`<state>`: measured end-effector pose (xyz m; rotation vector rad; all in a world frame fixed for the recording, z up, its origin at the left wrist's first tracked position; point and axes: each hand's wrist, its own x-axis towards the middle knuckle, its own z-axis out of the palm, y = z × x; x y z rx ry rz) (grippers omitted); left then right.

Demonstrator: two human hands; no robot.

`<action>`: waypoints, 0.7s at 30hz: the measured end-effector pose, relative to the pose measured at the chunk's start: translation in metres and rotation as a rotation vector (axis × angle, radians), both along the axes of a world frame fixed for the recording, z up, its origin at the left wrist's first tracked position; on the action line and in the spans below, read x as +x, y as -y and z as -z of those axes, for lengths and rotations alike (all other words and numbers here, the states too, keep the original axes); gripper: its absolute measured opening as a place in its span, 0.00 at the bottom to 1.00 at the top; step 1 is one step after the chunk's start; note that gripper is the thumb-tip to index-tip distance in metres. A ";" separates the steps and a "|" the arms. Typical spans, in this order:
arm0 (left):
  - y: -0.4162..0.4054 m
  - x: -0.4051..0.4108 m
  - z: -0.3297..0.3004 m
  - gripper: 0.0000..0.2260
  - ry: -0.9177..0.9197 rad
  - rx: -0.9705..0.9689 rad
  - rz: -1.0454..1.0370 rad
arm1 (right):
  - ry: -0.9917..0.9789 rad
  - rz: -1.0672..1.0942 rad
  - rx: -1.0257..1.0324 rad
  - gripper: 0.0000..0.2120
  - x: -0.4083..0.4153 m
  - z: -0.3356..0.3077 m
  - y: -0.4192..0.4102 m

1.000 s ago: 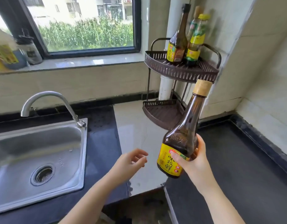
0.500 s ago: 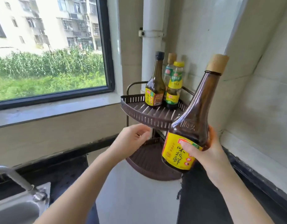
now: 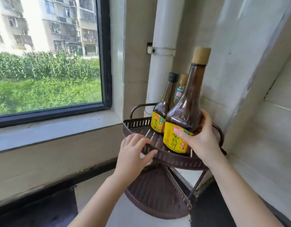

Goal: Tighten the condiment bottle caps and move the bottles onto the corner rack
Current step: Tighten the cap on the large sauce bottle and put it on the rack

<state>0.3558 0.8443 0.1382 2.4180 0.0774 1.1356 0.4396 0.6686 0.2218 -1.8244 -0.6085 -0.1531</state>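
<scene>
Three bottles on view: one large dark-brown glass bottle with a tan cap and a yellow label printed in red characters, gripped round its lower body by the right hand, thumb across the label, fingers curled behind the glass. Held upright, low over the front of the corner rack's upper tier; whether its base touches the slats, cannot tell. Just behind the fingers, a smaller brown bottle with a black cap and the same yellow label, standing on the tier. Behind that, mostly hidden, a third bottle with a tan cap and green-and-red neck label.

Left hand on the tier's perforated front rim, fingers spread over the rim, thumb beneath.

Against half a second ago: large bottle now upright rather than tilted, brought inward over the tier and in front of the standing bottles; left hand likewise at the rim then.

Two tiers to the rack, the lower tier below the left fingers; one white pipe in the corner; one window left of both hands; dark tabletop underneath.
</scene>
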 end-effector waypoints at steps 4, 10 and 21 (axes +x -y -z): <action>0.000 0.002 0.007 0.11 0.035 0.005 -0.008 | 0.011 0.027 -0.074 0.41 0.004 0.006 0.000; 0.001 0.004 0.009 0.11 0.056 0.000 -0.009 | 0.053 0.068 -0.253 0.47 0.006 0.007 -0.010; 0.001 -0.001 0.000 0.15 -0.057 -0.008 -0.016 | 0.000 0.086 -0.210 0.55 0.000 0.004 -0.010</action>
